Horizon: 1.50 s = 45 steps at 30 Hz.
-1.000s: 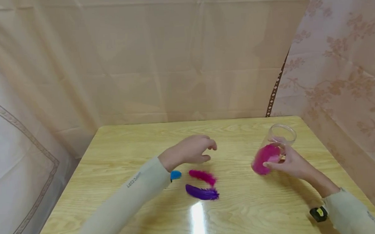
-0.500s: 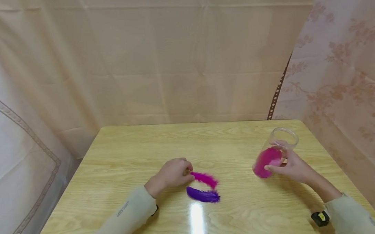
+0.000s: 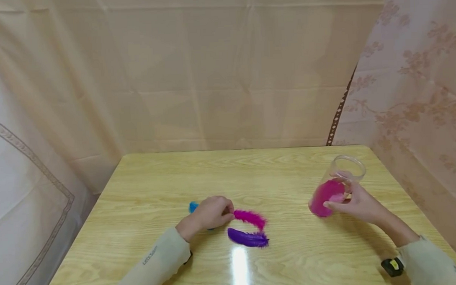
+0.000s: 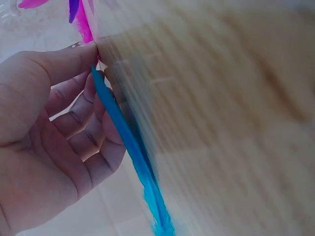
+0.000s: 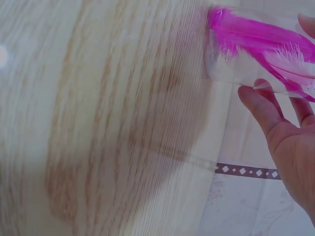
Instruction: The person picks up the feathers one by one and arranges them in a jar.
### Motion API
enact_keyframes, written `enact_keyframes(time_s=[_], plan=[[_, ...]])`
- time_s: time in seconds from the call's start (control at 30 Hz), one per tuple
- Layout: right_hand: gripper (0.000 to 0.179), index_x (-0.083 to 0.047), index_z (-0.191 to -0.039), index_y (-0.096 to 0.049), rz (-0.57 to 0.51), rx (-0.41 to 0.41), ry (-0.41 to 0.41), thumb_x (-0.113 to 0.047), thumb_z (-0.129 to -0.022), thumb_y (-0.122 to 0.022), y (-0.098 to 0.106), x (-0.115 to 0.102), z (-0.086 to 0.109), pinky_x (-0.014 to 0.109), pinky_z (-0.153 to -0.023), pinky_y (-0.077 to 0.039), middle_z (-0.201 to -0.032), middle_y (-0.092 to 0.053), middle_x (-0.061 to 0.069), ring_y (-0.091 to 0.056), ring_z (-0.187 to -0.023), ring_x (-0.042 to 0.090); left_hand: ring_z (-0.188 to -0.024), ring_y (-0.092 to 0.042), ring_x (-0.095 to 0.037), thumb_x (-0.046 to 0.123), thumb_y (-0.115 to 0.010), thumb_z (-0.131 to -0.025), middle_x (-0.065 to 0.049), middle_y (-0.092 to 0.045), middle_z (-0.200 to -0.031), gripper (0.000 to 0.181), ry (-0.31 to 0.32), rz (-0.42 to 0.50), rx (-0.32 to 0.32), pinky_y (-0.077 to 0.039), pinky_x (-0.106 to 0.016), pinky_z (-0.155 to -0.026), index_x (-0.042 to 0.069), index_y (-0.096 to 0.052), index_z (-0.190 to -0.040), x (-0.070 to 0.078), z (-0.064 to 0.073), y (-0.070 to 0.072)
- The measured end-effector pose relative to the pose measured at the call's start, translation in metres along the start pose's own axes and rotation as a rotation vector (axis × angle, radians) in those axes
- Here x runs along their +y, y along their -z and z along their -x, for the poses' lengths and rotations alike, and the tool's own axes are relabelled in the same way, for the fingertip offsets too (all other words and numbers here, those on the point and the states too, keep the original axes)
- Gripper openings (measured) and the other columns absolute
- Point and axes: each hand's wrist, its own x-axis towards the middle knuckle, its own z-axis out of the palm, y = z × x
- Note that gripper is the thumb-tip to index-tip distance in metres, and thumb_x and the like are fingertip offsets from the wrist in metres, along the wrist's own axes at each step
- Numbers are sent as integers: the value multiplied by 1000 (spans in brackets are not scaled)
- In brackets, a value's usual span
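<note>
My left hand is low over the table, thumb and fingertips pinching the near end of a magenta feather. Under that hand lies a blue feather, mostly covered in the head view, one end showing past the knuckles. A purple feather rests just in front of the magenta one. On the right, my right hand grips a clear cylindrical cup around its side. Pink feathers are inside the cup, which stands on the table with its mouth up.
The light wood table meets a beige curtain at its back edge. A floral cloth hangs along the right side. A black wrist device sits under my right sleeve.
My left hand came down and to the left, from above the table to the magenta feather's end. The right hand stays on the cup. The feathers have not visibly moved.
</note>
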Motion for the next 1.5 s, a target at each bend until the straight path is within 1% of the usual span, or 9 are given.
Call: enact_keyframes(time_s=[0.1,0.33,0.5,0.6,0.8,0.93,1.13,1.3,1.5], plan=[[79,-9,-146,-31,1,-2,2,-11,-86,-83,0,0,-1,29,-72,-59,-133,-47,26,-54,-106,40,-67,-52,-4,21,-71,-97,13,-60,-77,11,8,-1,-11,-47,-25,-65,18,-69,-87,0,0,-1],[77,-6,-144,-34,32,7,19,-11,-85,-83,0,1,-2,28,-72,-58,-131,-50,24,-56,-100,29,-67,-52,-4,19,-70,-98,12,-59,-77,11,17,11,-30,-47,-25,-65,18,-68,-87,1,-2,-1],[78,-6,-145,-32,31,5,11,-11,-86,-83,1,0,-1,27,-72,-58,-132,-48,25,-54,-103,35,-66,-52,-4,17,-69,-98,11,-58,-76,13,4,44,-36,-47,-25,-65,17,-67,-86,1,-3,-1],[80,-8,-146,-30,35,7,3,-12,-86,-83,2,-1,0,27,-72,-57,-134,-47,25,-53,-104,37,-65,-51,-4,16,-69,-99,11,-58,-75,12,-5,83,-42,-47,-24,-65,15,-66,-87,1,-3,-1],[80,-8,-146,-30,34,10,11,-11,-86,-83,2,1,1,28,-72,-58,-133,-48,25,-54,-101,31,-63,-48,-4,15,-68,-99,10,-57,-72,13,-2,146,-53,-45,-24,-63,15,-65,-86,-1,-4,-1],[80,-8,-146,-30,30,6,14,-11,-86,-83,2,1,0,28,-72,-58,-133,-48,25,-54,-101,29,-63,-48,-4,15,-67,-99,10,-56,-72,13,15,148,-70,-45,-24,-63,15,-64,-87,-1,-4,-2],[79,-7,-146,-31,19,2,15,-11,-86,-82,2,1,0,28,-72,-58,-132,-48,24,-53,-103,34,-65,-48,-6,14,-67,-99,8,-57,-74,10,29,148,-94,-45,-26,-66,13,-65,-89,0,-5,1],[78,-8,-145,-33,23,4,16,-11,-86,-83,1,1,0,28,-72,-58,-130,-50,23,-55,-101,29,-67,-49,-7,13,-67,-99,7,-57,-76,9,31,132,-104,-46,-27,-67,12,-65,-90,3,-6,2],[80,-10,-147,-31,18,-6,-11,-13,-86,-83,2,-1,0,28,-73,-58,-133,-48,25,-54,-106,38,-66,-48,-8,13,-65,-100,5,-57,-76,10,58,133,-146,-45,-27,-67,12,-65,-90,6,-7,6]])
